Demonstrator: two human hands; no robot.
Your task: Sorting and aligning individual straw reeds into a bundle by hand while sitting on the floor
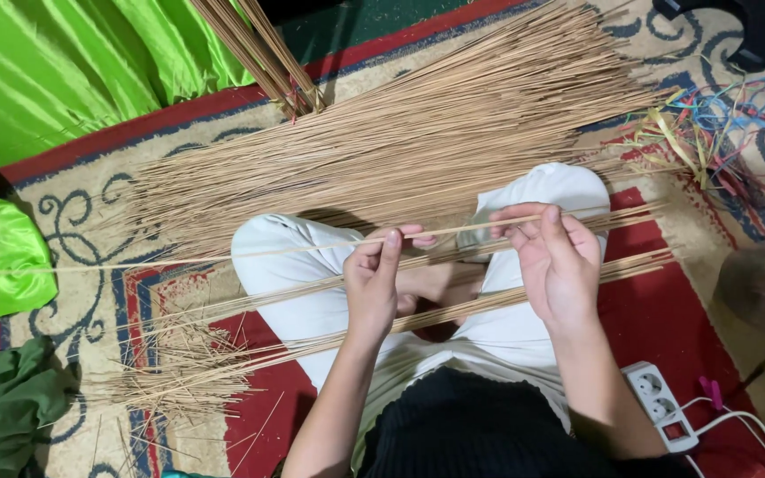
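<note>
My left hand point(375, 281) and my right hand point(552, 257) pinch one thin, long tan stick point(223, 255) between them, held level above my crossed legs in white trousers point(294, 265). The stick runs far out to the left. Several more sticks point(453, 305) lie across my lap under both hands. A big fanned pile of the same sticks point(418, 133) covers the carpet just beyond my knees.
Short broken stick ends point(179, 376) heap at lower left. A tied stick bundle point(267, 53) leans at the top. Bright green cloth point(46, 80) lies at left, tangled coloured strips point(728, 115) at right. A white power strip point(661, 403) sits by my right arm, on a patterned carpet point(666, 319).
</note>
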